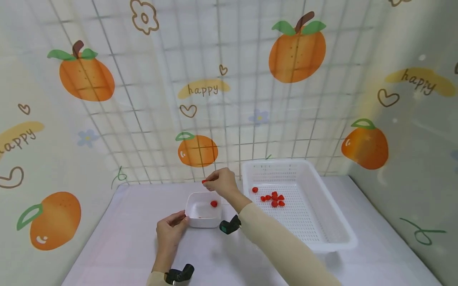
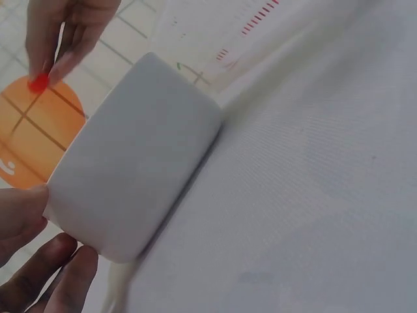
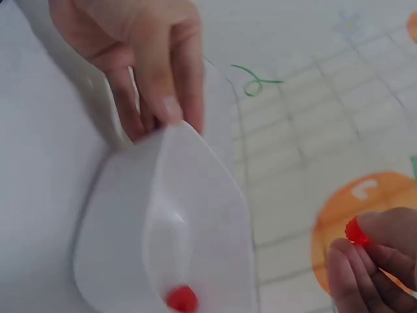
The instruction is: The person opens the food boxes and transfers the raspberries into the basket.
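Note:
My left hand grips the near-left corner of a small white square bowl, thumb at the rim and fingers against the outer wall. Between thumb and fingertips, my right hand pinches a small red raspberry above the bowl's far side. One raspberry lies inside the bowl towards its right. A sliver of red also shows behind the bowl's near rim. From the left wrist view, the bowl's outer wall hides its inside, and the pinched raspberry shows beyond the rim.
To the right stands a large white perforated basket, with several raspberries on its floor. A white cloth covers the table. Printed curtains with oranges enclose the back and sides, close behind the bowl and basket.

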`<state>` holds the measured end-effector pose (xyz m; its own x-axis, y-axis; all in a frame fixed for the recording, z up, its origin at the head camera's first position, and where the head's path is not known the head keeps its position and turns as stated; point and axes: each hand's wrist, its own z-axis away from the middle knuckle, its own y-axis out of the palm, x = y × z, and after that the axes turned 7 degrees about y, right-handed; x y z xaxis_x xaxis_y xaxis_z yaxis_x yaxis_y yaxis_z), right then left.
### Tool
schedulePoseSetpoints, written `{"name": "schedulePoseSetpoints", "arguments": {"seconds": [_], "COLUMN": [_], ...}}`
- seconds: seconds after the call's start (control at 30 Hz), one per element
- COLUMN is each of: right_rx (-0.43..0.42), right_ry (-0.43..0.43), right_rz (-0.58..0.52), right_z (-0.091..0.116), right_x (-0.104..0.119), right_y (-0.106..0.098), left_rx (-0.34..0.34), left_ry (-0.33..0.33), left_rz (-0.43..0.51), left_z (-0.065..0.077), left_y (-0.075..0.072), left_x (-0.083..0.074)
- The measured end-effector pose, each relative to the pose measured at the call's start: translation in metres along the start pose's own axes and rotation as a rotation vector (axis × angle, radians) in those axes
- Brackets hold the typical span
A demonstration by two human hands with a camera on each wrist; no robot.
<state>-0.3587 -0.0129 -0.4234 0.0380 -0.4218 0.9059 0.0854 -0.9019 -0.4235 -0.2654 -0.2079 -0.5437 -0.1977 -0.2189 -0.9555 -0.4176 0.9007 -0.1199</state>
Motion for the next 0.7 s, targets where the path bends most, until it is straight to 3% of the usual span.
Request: {"name": "schedulePoseSetpoints", "arguments": {"seconds": [0.3, 0.7], "right_rx": [-0.06, -0.14], "right_ry": [0.047, 0.149], "right_rz": [-0.097, -0.043], "right_z": [-0.003, 0.002], "right_x": [-0.015, -0.066], "right_y": [-0.061, -0.143], "left_rx": [-0.012, 0.005], "left_ry": [-0.02, 0.004], "left_rz": [-0.019, -0.012], "left_z": [-0.001, 0.001], "left_y": [0.0, -0.001], "left_x": [0.002, 0.003]}}
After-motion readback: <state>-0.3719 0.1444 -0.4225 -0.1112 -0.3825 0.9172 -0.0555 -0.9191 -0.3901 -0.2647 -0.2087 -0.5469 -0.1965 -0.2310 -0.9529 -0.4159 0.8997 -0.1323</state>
